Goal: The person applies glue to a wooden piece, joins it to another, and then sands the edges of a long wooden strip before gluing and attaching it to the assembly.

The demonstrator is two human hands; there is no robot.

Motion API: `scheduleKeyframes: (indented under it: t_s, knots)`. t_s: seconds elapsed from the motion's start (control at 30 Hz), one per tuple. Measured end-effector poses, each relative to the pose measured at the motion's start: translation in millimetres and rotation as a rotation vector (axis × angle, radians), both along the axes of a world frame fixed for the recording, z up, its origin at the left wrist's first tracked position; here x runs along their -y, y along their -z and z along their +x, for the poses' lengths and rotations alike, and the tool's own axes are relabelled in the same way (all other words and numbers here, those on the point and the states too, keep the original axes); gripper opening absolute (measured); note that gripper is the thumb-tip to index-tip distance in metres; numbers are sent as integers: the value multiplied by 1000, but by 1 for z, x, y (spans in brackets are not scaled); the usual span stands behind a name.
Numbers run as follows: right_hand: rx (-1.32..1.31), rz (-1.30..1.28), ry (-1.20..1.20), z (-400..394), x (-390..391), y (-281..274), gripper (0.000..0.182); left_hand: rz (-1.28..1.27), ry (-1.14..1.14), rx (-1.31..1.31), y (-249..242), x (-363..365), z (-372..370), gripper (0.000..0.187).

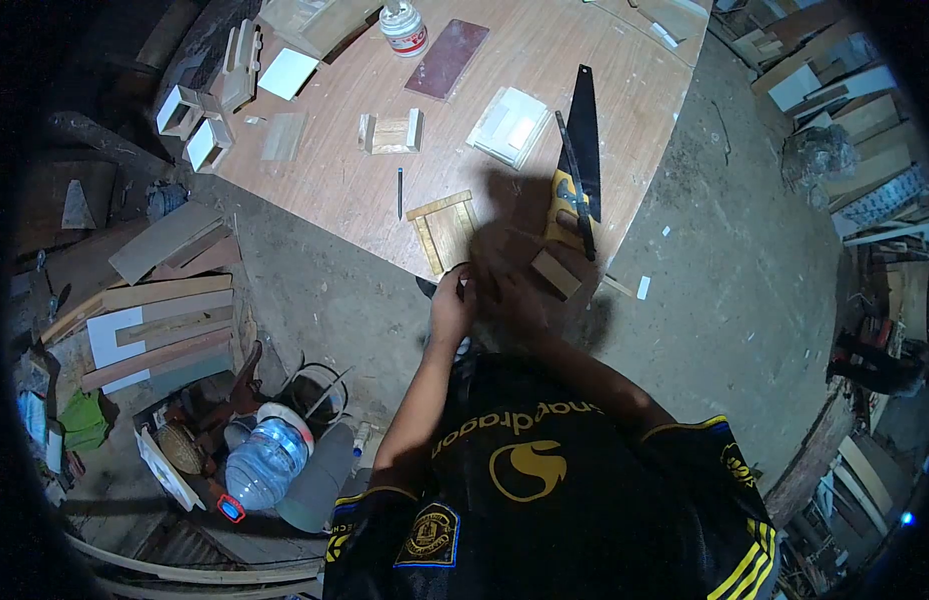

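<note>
My left hand (452, 304) is at the near edge of the table, its fingers closed in a pinch close to the lower corner of a small wooden panel with raised edge strips (447, 233). Whatever sits in those fingers is too dark to make out. Beside it, my right hand (515, 300) lies in deep shadow, so its fingers cannot be read. A small wooden block (556, 274) rests just right of that hand. Farther right are a handsaw (582, 140) with a yellow handle and a dark thin bar (576, 185) lying across it.
On the wooden table (345, 190) lie a pencil (401, 194), a small wooden tray-like piece (392, 133), a pale stacked block (510, 126), a reddish-brown board (447, 60) and a white jar (403, 28). Stacked planks (165, 325) and a water bottle (270, 462) stand at left.
</note>
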State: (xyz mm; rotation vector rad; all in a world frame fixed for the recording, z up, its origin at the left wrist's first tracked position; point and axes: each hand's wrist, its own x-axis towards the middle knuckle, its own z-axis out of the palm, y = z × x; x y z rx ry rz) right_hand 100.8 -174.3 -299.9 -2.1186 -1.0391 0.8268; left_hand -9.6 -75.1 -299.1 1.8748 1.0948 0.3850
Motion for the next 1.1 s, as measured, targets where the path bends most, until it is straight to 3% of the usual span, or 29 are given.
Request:
scheduleKeyframes:
  t_s: [0.13, 0.2, 0.23, 0.3, 0.33, 0.4, 0.5, 0.63, 0.7, 0.8, 0.87, 0.97, 1.1]
  knots:
    - [40, 51, -28, 3, 1, 14, 57, -51, -16, 6, 7, 2, -2, 31]
    - [426, 250, -249, 5, -3, 17, 56, -86, -33, 6, 9, 3, -3, 31]
    - [426, 250, -249, 4, -1, 13, 56, -80, -27, 7, 9, 3, -3, 32]
    - [14, -62, -67, 2, 2, 3, 53, -72, -20, 8, 7, 2, -3, 32]
    - [15, -61, -67, 1, 7, 23, 53, -79, -19, 4, 4, 1, -3, 32]
    - [338, 89, -261, 0, 5, 41, 54, -86, -16, -1, 3, 1, -2, 31]
    - [119, 127, -50, -1, 4, 20, 56, -84, -22, 45, 4, 0, -2, 30]
    - [254, 158, -109, -1, 3, 38, 59, -52, -13, 59, 10, 0, -5, 30]
    - [23, 73, -53, 1, 7, 23, 60, -52, -12, 87, 13, 1, -6, 30]
    - [10, 47, -42, 1, 3, 10, 60, -52, -9, 21, 3, 0, -6, 29]
    - [22, 36, -40, 1, 2, 9, 59, -251, 14, -83, -7, -2, -6, 30]
    - [39, 68, -20, 2, 1, 7, 59, -110, -1, 11, 7, 0, -7, 28]
    - [51, 168, 4, 1, 0, 6, 58, -149, -25, 48, 10, 2, -8, 27]
